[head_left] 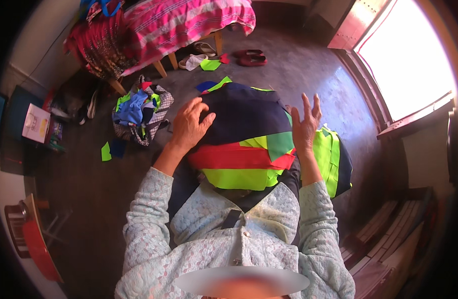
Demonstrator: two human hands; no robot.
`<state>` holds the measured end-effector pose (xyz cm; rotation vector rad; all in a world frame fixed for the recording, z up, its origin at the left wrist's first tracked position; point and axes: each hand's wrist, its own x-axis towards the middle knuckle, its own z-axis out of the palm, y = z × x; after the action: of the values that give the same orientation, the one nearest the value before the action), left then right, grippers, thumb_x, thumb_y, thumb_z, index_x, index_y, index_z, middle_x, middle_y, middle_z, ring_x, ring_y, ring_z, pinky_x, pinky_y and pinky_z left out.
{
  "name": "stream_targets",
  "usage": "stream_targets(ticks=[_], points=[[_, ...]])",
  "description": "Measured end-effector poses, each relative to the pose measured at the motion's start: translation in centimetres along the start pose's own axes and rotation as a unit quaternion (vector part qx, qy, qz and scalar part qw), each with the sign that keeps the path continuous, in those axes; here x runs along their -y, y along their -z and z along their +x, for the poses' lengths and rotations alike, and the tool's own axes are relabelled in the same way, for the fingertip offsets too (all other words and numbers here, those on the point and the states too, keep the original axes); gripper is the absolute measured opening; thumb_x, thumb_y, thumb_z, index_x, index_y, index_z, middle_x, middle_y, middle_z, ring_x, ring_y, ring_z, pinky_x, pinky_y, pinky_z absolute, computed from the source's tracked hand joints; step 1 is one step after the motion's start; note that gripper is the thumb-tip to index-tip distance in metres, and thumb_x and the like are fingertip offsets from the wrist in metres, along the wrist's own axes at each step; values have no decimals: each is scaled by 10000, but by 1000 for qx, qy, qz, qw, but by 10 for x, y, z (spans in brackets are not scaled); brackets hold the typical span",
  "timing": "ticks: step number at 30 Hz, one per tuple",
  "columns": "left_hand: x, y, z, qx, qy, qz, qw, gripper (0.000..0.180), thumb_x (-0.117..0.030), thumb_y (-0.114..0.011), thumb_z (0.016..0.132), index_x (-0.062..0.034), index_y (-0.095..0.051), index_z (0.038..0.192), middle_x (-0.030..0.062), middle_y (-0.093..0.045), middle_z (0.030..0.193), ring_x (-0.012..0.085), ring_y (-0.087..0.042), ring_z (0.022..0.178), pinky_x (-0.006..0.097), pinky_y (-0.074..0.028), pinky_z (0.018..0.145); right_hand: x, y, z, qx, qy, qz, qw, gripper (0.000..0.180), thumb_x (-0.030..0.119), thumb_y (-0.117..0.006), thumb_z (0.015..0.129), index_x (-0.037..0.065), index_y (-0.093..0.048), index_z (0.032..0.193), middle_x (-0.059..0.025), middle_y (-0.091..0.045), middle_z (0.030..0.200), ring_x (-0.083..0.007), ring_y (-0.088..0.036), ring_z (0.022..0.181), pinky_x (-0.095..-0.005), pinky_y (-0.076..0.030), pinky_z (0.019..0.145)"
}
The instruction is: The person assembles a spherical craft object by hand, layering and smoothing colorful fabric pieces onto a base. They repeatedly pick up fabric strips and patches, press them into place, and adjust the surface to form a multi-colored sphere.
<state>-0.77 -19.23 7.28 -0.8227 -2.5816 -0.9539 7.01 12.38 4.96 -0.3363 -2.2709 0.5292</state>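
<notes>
A pile of cloth pieces lies across my lap, with a large dark navy piece [239,112] on top. Below it show a red strip [229,156], a green patch [279,146] and lime-yellow cloth [241,178] nearest my body. At the pile's left edge is my left hand [191,121], fingers loosely curved and apart, holding nothing. On the opposite side my right hand [306,122] is raised with its fingers spread, also holding nothing. Whether either hand touches the cloth, I cannot tell.
A checked bag [162,96] of scraps sits on the floor ahead left, near a bed with a pink cover [189,25]. Lime and navy cloth [328,159] is stacked by my right side. Red shoes [251,58] lie ahead; a bright doorway [408,55] opens at right.
</notes>
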Motion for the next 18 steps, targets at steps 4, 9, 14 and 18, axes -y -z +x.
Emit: stream_targets(ticks=[4,9,14,18], points=[[-3,-51,22,-29,-50,88,994,598,-435,-591,884,19,-500,1264,218,-463,1341,395,-406,1276,457,-368,1009,19,-13,13,53,95,-103,989,690,412,-685,817,139,-431,1398,-209,-299,1498,-409,-299,1366,-551,-280,1042],[-1,-77,-7,54,33,232,971,735,-534,-561,849,-112,-368,1419,149,-312,1491,377,-282,1378,625,-312,984,-3,-43,-16,292,18,-18,956,733,608,-548,844,261,-356,1460,-184,-307,1506,-383,-300,1380,-524,-297,1070],[-1,-78,-2,79,26,230,970,714,-549,-502,888,-109,-351,1431,145,-305,1500,372,-277,1384,611,-324,985,-7,-36,-16,286,8,-12,958,742,647,-504,846,260,-356,1461,-174,-321,1500,-381,-322,1364,-517,-315,1048],[3,-78,-4,76,3,240,968,693,-544,-475,911,-110,-342,1434,142,-309,1498,372,-285,1381,600,-349,977,-7,-39,-19,257,15,-7,966,740,658,-497,842,246,-384,1447,-172,-365,1473,-376,-341,1351,-504,-338,1027]])
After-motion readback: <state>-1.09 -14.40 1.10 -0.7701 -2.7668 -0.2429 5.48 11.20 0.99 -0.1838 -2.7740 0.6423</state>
